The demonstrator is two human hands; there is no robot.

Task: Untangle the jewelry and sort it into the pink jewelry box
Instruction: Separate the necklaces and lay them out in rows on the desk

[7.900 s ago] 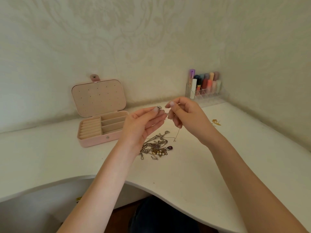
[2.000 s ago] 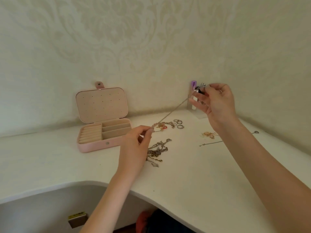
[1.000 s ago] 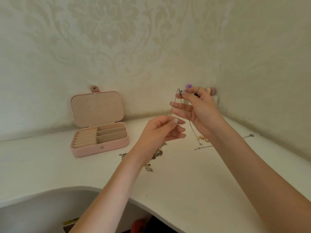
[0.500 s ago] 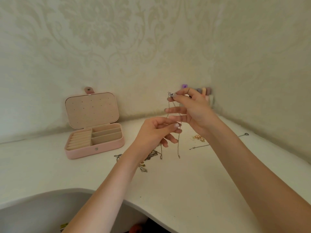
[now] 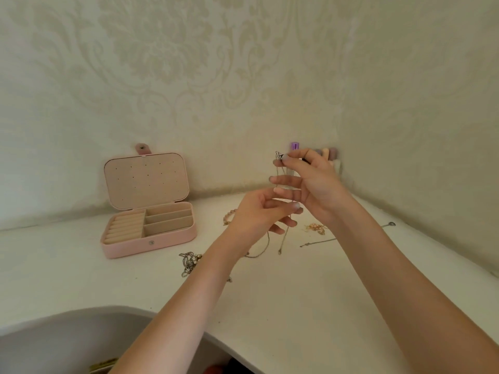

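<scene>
Soft, even daylight fills the scene with a faint green-yellow cast, bright on the white curved tabletop (image 5: 310,306) and the cream damask-patterned wallpaper (image 5: 189,76), with only pale, diffuse shadows and no hard glare. The wide-angle lens bows the tabletop's front edge and the wall corner toward the frame's borders. Fine detail is smeared: the thin silver chain (image 5: 280,238) hanging in mid-frame reads faint, and the row of pastel cosmetic tubes (image 5: 330,155) at the back is blurred.
</scene>
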